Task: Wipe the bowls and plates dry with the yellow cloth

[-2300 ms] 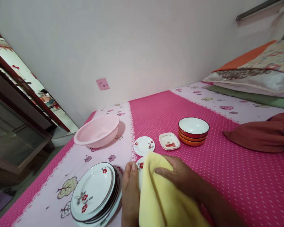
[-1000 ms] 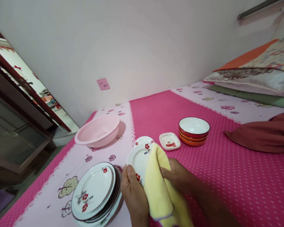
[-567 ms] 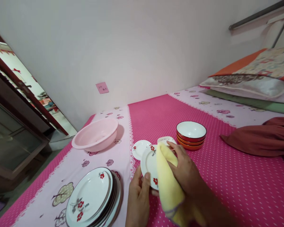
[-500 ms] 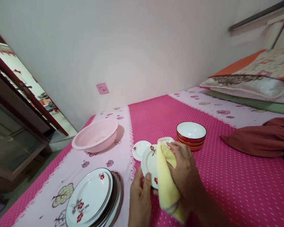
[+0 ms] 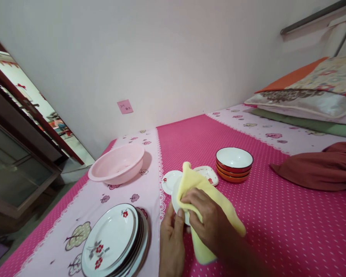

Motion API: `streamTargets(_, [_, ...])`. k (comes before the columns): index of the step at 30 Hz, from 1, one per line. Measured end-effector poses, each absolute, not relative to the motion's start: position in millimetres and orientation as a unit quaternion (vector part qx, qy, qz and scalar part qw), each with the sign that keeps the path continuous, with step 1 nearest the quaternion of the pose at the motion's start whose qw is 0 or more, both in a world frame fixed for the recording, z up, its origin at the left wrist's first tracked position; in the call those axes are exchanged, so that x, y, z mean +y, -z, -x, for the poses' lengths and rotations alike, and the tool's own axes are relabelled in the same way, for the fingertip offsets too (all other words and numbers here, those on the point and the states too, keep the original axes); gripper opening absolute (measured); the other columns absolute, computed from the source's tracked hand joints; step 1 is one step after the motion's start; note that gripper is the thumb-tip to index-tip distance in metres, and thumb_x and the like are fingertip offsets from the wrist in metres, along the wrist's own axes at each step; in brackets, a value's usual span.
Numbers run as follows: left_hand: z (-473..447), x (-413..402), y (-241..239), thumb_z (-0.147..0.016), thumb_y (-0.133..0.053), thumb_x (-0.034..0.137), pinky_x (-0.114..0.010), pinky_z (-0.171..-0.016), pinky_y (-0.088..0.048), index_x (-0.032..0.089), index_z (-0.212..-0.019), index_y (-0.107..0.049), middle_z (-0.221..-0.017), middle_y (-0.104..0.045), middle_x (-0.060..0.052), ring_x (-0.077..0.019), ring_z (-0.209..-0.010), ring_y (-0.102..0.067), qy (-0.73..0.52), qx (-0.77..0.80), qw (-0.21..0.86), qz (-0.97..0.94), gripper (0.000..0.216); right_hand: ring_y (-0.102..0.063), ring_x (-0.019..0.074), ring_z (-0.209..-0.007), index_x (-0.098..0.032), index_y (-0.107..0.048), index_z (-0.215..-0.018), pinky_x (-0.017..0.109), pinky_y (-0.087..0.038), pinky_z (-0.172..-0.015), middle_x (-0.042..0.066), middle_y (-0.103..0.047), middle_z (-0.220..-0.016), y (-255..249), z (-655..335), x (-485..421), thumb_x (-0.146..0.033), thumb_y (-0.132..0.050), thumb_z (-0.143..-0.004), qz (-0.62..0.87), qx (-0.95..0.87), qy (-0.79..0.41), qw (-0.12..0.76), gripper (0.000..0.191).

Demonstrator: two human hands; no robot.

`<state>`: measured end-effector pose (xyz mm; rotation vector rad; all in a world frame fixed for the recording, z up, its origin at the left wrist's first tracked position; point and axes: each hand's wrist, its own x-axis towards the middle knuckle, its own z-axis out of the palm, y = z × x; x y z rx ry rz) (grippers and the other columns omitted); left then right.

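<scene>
My left hand (image 5: 171,240) grips the near edge of a small white plate (image 5: 175,200), thumb on its rim. A yellow cloth (image 5: 203,194) covers most of that plate. My right hand (image 5: 209,221) presses the cloth down onto the plate, fingers closed over the fabric. Only a thin strip of the plate's left rim shows. All of this is just above the pink bedsheet (image 5: 291,231).
A stack of flowered plates (image 5: 112,240) lies to the left. A pink basin (image 5: 118,163) sits further back. A small saucer (image 5: 169,180), a square dish (image 5: 209,174) and stacked red-orange bowls (image 5: 234,164) lie beyond my hands. A brown cloth (image 5: 320,167) and pillows (image 5: 311,96) are at right.
The cloth has swept leftwards across the plate and now hides nearly all of it. My right hand moved down and left with it. My left hand kept its grip.
</scene>
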<state>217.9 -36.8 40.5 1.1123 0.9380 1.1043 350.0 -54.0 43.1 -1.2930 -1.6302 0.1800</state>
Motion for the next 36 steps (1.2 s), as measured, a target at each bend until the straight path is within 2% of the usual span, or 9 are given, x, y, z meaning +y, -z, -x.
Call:
streamTargets(4, [-211,-32,-40,-0.086,-0.076,0.056,-0.034,-0.082,-0.059,0.017,-0.14,-0.066,-0.113,-0.078,-0.013,-0.0255,-0.091,-0.074,-0.498,0.413,0.611,-0.456,0.067,-0.063,0.0225,-0.089,-0.022,-0.062,-0.092,0.035,-0.051,-0.079,0.005,-0.065,-0.092,-40,-351,-63,0.0,-0.045,-0.073,0.541,-0.709,-0.119,0.437,0.033])
streamTargets(10, [-194,-25,-46,-0.09,-0.072,0.056,-0.028,-0.074,-0.058,0.017,-0.141,-0.063,-0.111,-0.076,-0.012,-0.0219,-0.088,-0.071,-0.48,0.434,0.575,-0.5,0.065,-0.064,0.0232,-0.09,-0.021,-0.065,-0.095,0.036,-0.051,-0.083,0.007,-0.069,-0.096,-34,-379,-57,-0.011,-0.046,-0.08,0.618,-0.646,-0.125,0.43,0.026])
streamTargets(14, [-185,-26,-55,-0.089,-0.072,0.06,-0.027,-0.063,-0.056,0.013,-0.134,-0.066,-0.096,-0.076,-0.011,-0.0214,-0.079,-0.069,-0.442,0.431,0.582,-0.53,0.065,-0.068,0.0244,-0.082,-0.019,-0.068,-0.094,0.034,-0.053,-0.074,0.006,-0.073,-0.087,-48,-408,-55,-0.027,-0.053,-0.084,0.627,-0.524,-0.251,0.52,0.02])
streamTargets(20, [-183,-31,-53,-0.092,-0.068,0.058,-0.027,-0.057,-0.051,0.015,-0.116,-0.075,-0.076,-0.072,-0.006,-0.017,-0.058,-0.062,-0.365,0.397,0.607,-0.584,0.05,-0.072,0.0283,-0.08,-0.02,-0.071,-0.121,0.037,-0.057,-0.07,0.01,-0.079,-0.096,-66,-419,-68,-0.053,-0.062,-0.088,0.572,-0.38,-0.344,0.641,0.048])
streamTargets(24, [-190,-37,-53,-0.092,-0.067,0.06,-0.027,-0.054,-0.046,0.017,-0.112,-0.079,-0.072,-0.07,-0.005,-0.0164,-0.053,-0.058,-0.291,0.359,0.64,-0.614,0.048,-0.071,0.0311,-0.103,-0.022,-0.077,-0.116,0.043,-0.055,-0.094,0.01,-0.078,-0.109,-72,-400,-71,-0.046,-0.06,-0.092,0.554,-0.512,-0.33,0.567,0.038])
streamTargets(27, [-194,-41,-56,-0.088,-0.072,0.06,-0.027,-0.051,-0.045,0.019,-0.11,-0.081,-0.071,-0.07,-0.005,-0.0165,-0.05,-0.056,-0.262,0.341,0.666,-0.609,0.048,-0.065,0.0307,-0.117,-0.026,-0.077,-0.116,0.041,-0.048,-0.104,0.007,-0.075,-0.122,-70,-390,-71,-0.034,-0.07,-0.084,0.549,-0.619,-0.314,0.465,0.033])
streamTargets(31, [-193,-41,-55,-0.084,-0.077,0.058,-0.026,-0.051,-0.044,0.019,-0.117,-0.08,-0.075,-0.072,-0.006,-0.0155,-0.05,-0.055,-0.254,0.325,0.699,-0.584,0.051,-0.066,0.0254,-0.093,-0.024,-0.074,-0.103,0.034,-0.047,-0.082,0.002,-0.075,-0.098,-64,-391,-69,-0.027,-0.075,-0.076,0.588,-0.64,-0.33,0.368,0.027])
streamTargets(33, [-192,-41,-54,-0.086,-0.076,0.058,-0.028,-0.056,-0.047,0.019,-0.121,-0.078,-0.077,-0.073,-0.006,-0.0156,-0.051,-0.057,-0.262,0.312,0.712,-0.572,0.052,-0.063,0.022,-0.081,-0.021,-0.069,-0.089,0.03,-0.043,-0.07,0.0,-0.071,-0.083,-61,-395,-67,-0.03,-0.075,-0.077,0.595,-0.634,-0.344,0.355,0.016])
streamTargets(36, [-191,-40,-51,-0.089,-0.074,0.056,-0.028,-0.054,-0.047,0.019,-0.122,-0.078,-0.075,-0.072,-0.005,-0.0149,-0.05,-0.056,-0.285,0.325,0.704,-0.563,0.05,-0.062,0.0205,-0.076,-0.02,-0.067,-0.084,0.028,-0.041,-0.064,0.0,-0.07,-0.079,-56,-400,-63,-0.037,-0.075,-0.079,0.587,-0.604,-0.384,0.378,0.02])
